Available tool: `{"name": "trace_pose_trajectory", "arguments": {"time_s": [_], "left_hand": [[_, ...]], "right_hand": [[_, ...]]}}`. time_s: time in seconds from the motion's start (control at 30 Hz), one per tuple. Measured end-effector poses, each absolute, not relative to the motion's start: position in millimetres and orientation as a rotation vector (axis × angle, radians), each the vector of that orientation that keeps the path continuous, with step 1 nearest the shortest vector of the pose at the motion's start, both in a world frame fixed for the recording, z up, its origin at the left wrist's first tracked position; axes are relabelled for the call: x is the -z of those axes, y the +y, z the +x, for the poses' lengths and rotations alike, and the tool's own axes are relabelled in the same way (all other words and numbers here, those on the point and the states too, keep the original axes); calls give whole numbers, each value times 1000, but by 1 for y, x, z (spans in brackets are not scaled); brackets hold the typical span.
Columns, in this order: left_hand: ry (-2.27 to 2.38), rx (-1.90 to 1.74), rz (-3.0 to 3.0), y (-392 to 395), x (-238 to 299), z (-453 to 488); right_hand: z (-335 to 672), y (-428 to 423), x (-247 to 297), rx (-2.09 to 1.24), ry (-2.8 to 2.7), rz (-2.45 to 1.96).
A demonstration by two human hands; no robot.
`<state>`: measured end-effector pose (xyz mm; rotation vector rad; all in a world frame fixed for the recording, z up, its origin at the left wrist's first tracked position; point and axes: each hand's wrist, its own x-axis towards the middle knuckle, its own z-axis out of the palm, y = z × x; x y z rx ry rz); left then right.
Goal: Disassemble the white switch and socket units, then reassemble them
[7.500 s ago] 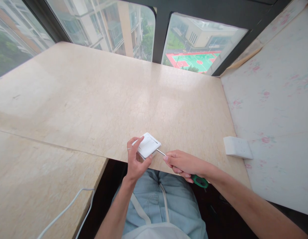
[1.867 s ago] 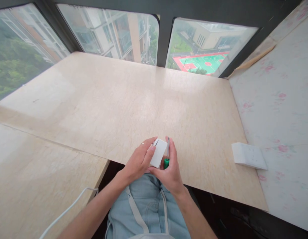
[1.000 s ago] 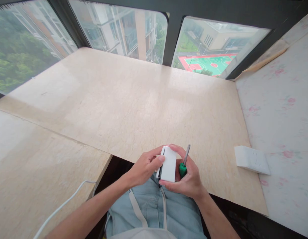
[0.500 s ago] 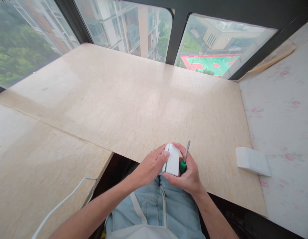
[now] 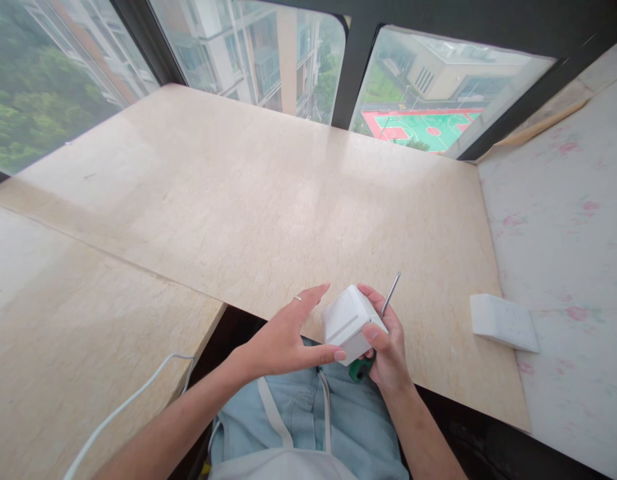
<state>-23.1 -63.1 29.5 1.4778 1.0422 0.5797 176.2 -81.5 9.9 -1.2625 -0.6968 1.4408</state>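
Note:
A small white box-shaped case point(image 5: 346, 320) is held above my lap, tilted, with a thin groove along its upper face. My right hand point(image 5: 391, 350) grips it from the right, thumb on its near right edge. That same hand also keeps a screwdriver point(image 5: 361, 367), its green handle below the case and its metal shaft pointing up and away to the right. On the case's left side, my left hand point(image 5: 288, 333) is open, fingers spread from the thumb. The left thumb's tip lies at the case's lower edge; whether it touches, I cannot tell.
A beige stone-patterned sill point(image 5: 268, 220) spreads out before me to the windows. At the right, a white socket block point(image 5: 503, 323) stands by the flowered wall point(image 5: 563, 267). A white cable point(image 5: 123, 403) runs over the left slab's edge, beside a dark gap.
My left hand has let go of the white case and opened to the left. My right hand has turned the case, showing a broader face, and the screwdriver has swung with it.

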Motion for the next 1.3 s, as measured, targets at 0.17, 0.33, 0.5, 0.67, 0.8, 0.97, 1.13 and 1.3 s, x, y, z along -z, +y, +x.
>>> {"name": "trace_pose_trajectory", "arguments": {"time_s": [0.17,0.33,0.5,0.67,0.8,0.97,1.13,1.3], "left_hand": [[902,-709,1150,-72,-10,-10],[914,-940,952,-84,3,18],[900,-995,829,-88,5,23],[898,-951,846,-76,4,6],[964,-913,940,-62,8,-10],[1066,-865,1078,-46,20,-28],[961,-802,1184,-33,25,-36],[848,-754,1158,-31,13,-32]], "right_hand": [[156,-81,-15,-1432,-450,-1243],[143,-84,-16,-1384,-342,-1252],[146,-85,-17,-1508,-347,-1232],[154,-85,-15,-1574,-438,-1232],[174,-85,-16,-1549,-607,-1287],[215,-71,-30,-1395,-1141,-1513],[227,-35,-50,-1261,-1824,-1323],[215,2,-55,-1320,-2122,-1099]]}}
